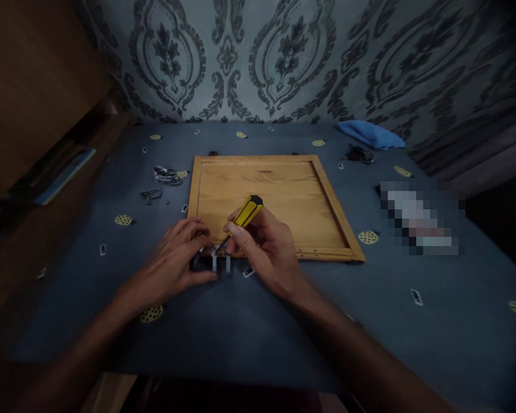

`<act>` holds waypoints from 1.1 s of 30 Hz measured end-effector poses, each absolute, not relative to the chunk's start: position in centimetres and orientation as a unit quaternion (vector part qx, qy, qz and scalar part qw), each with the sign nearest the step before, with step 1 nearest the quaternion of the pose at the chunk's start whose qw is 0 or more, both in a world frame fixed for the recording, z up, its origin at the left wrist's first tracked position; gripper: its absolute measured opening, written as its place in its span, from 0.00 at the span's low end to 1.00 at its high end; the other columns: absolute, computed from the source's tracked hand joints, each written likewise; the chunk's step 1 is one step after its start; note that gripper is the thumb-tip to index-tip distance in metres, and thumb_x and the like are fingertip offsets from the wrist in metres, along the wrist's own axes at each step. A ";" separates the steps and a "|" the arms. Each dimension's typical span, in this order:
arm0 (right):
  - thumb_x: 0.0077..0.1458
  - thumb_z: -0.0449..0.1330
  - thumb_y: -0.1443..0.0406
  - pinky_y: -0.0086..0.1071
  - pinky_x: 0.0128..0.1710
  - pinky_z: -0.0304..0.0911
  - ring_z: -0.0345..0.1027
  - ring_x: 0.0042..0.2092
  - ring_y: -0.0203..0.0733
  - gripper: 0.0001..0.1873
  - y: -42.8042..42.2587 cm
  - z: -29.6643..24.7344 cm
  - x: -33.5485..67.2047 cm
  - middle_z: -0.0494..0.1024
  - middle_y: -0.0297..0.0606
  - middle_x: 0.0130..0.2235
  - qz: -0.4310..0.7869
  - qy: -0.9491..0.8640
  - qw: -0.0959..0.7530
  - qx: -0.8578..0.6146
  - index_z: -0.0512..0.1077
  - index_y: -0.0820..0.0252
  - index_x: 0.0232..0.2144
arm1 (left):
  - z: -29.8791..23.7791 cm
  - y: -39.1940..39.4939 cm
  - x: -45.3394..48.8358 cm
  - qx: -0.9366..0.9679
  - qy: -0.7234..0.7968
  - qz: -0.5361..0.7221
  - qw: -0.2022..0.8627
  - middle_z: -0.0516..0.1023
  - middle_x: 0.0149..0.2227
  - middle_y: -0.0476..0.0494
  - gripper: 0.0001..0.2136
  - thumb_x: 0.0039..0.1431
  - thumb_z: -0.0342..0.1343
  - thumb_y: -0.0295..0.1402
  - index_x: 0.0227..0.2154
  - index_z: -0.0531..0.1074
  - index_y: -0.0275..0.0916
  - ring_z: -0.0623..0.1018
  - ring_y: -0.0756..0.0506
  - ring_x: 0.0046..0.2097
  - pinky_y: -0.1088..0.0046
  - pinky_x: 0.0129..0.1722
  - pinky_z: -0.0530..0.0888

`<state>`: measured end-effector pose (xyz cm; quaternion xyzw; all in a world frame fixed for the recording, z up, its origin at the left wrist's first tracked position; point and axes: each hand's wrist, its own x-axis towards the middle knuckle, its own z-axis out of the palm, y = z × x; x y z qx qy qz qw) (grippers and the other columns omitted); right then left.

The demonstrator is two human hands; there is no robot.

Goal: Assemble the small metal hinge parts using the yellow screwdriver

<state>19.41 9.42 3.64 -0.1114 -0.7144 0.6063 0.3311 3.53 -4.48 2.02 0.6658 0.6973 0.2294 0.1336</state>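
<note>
A yellow and black screwdriver [248, 211] is held in my right hand [269, 244], its shaft slanting down to the left. Its tip meets a small metal bracket [215, 263] at the front edge of a framed wooden panel [262, 178]. Parts of the bracket stick out past that edge towards me. My left hand [180, 252] grips the bracket from the left, fingers over the panel's corner and thumb below. The fingers partly cover the bracket.
Loose metal fittings [167, 175] and another small fitting [151, 195] lie left of the panel. At the back right are a dark object [359, 154] and a blue cloth [372, 135]. A blurred-out item [419, 218] lies right. A wooden cabinet [38, 74] stands left; a patterned wall [227, 86] is behind.
</note>
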 end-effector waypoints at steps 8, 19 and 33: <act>0.66 0.61 0.56 0.30 0.29 0.67 0.69 0.28 0.34 0.13 9.2 3.8 19.4 0.70 0.28 0.27 0.578 -0.746 0.310 -0.114 0.65 0.56 0.34 | 2.6 -4.4 3.6 0.666 0.698 0.216 0.150 0.72 0.60 0.38 0.20 0.57 0.70 0.40 0.51 0.76 0.42 0.66 0.31 0.66 0.45 0.65 0.66; 0.64 0.61 0.58 0.28 0.27 0.65 0.67 0.29 0.34 0.12 9.2 4.7 18.8 0.70 0.29 0.29 0.581 -0.754 0.286 -0.108 0.64 0.56 0.32 | 2.5 -4.3 3.8 0.672 0.691 0.233 0.128 0.73 0.58 0.40 0.18 0.58 0.69 0.38 0.50 0.76 0.44 0.69 0.32 0.63 0.47 0.63 0.69; 0.66 0.59 0.54 0.30 0.29 0.68 0.71 0.29 0.34 0.16 10.2 6.5 18.0 0.72 0.29 0.27 0.646 -0.737 0.193 -0.051 0.65 0.56 0.31 | 2.8 -4.3 3.8 0.679 0.692 0.212 0.122 0.72 0.60 0.39 0.17 0.59 0.68 0.39 0.49 0.75 0.42 0.69 0.32 0.63 0.48 0.64 0.69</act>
